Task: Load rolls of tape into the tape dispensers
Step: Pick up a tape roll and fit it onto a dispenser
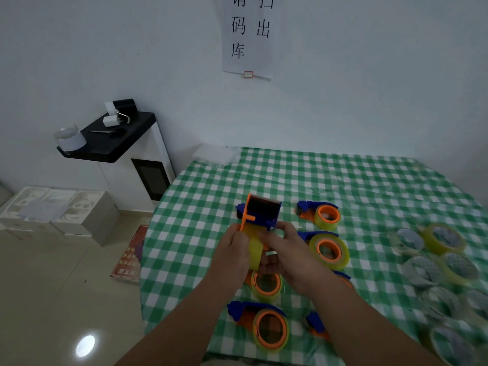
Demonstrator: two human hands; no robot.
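Both hands raised over table [200,180]. Left hand [233,256] grasps tape roll [254,253]; right hand [286,256] grips blue-orange dispenser [260,212] at roll's 12 o'clock.

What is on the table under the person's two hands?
Beneath the left hand and right hand, a loaded dispenser shows its orange hub and yellowish tape on the checked tablecloth. Its blue body is mostly covered by the hands and the held dispenser.
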